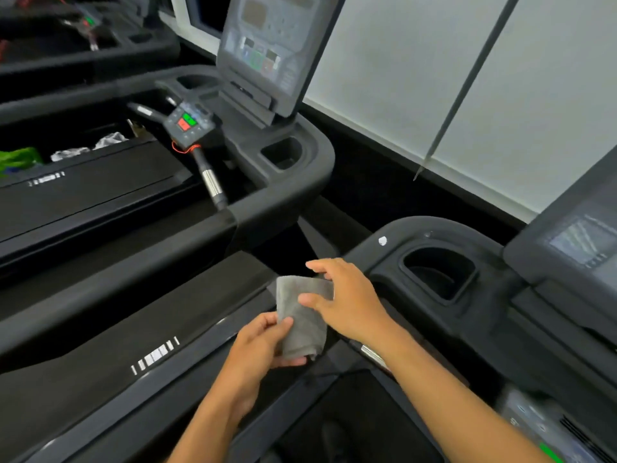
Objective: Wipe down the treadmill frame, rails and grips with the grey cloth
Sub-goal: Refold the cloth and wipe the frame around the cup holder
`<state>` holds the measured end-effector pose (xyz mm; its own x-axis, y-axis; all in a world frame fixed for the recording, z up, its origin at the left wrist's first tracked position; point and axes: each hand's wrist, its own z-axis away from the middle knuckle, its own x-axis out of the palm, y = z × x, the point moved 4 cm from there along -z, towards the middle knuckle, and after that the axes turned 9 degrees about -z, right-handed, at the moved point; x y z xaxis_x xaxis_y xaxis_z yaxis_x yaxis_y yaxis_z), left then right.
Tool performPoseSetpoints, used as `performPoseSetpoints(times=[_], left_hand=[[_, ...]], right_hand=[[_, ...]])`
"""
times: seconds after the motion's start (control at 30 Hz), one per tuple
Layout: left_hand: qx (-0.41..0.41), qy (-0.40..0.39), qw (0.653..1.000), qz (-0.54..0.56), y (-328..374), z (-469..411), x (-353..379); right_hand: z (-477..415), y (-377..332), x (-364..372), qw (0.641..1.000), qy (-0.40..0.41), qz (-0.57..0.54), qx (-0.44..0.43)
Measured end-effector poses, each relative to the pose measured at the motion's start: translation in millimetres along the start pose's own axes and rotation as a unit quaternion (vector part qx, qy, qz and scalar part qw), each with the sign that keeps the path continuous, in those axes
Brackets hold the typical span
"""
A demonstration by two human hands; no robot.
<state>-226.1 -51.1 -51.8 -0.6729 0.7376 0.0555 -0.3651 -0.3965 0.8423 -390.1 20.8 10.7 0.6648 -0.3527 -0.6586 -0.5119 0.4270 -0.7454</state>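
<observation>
Grey cloth (303, 315) folded, pinched by left hand (263, 342), right hand (347, 299) grip

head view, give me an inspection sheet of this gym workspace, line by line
surface: black treadmill deck with white stripe markings, below the hands.
job's things: folded grey cloth held in the air, not on the dark grey treadmill frame.
clutter: crumpled white paper and a green item by the neighbouring machine.
grippers: left hand pinches the cloth's lower part; right hand grips its upper edge.
cables: red coiled cord under the neighbouring treadmill's small button panel.
surroundings: empty cup holder, grey console, pale wall panels.
</observation>
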Motion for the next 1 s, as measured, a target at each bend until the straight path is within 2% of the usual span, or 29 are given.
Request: performPoseSetpoints(times=[0.03,0.1,0.17,0.2,0.3,0.4,0.57,0.67,0.73,0.83,0.9,1.0], left_hand=[[-0.007,-0.005,1.0,0.016,1.2,-0.5,-0.1],[-0.013,-0.009,0.999,0.036,3.0,-2.6,0.3],[-0.008,-0.009,1.0,0.027,6.0,-3.7,-5.6],[-0.004,-0.017,1.0,0.016,8.6,-3.4,-6.8],[0.015,-0.055,0.998,-0.014,18.4,-1.9,-0.8],[0.052,-0.06,0.997,-0.005,28.8,-1.7,3.3],[0.096,-0.023,0.995,0.032,44.5,-10.9,-4.9],[0.119,0.01,0.992,0.036,45.8,-14.3,-11.3],[0.108,0.041,0.992,0.05,34.9,-17.0,-17.8],[0.077,0.158,0.984,-0.031,5.1,-20.6,-35.1],[0.068,0.219,0.964,-0.138,-13.2,-22.8,-45.8],[0.082,0.23,0.94,-0.237,-25.7,-28.2,-49.0]], right_hand=[[9.1,-5.2,0.5,1.0,-0.013,-0.018,-0.015],[28.8,-11.6,8.0,0.995,-0.096,-0.024,-0.027],[43.8,-16.9,25.9,0.984,-0.159,0.045,-0.06],[46.9,-16.4,35.0,0.982,-0.158,0.069,-0.07],[45.2,-9.9,51.2,0.993,-0.064,0.037,-0.09],[36.5,0.3,49.1,0.995,0.015,0.004,-0.097],[5.9,-9.2,28.9,0.99,-0.041,0.009,-0.135],[-6.5,-14.9,15.4,0.98,0.03,0.029,-0.196],[-8.5,-5.9,28.4,0.964,0.067,0.084,-0.244],[-3.7,31.5,80.2,0.925,0.033,0.219,-0.31],[2.9,58.9,106.3,0.92,-0.044,0.285,-0.264],[11.4,68.6,113.8,0.928,-0.086,0.275,-0.235]])
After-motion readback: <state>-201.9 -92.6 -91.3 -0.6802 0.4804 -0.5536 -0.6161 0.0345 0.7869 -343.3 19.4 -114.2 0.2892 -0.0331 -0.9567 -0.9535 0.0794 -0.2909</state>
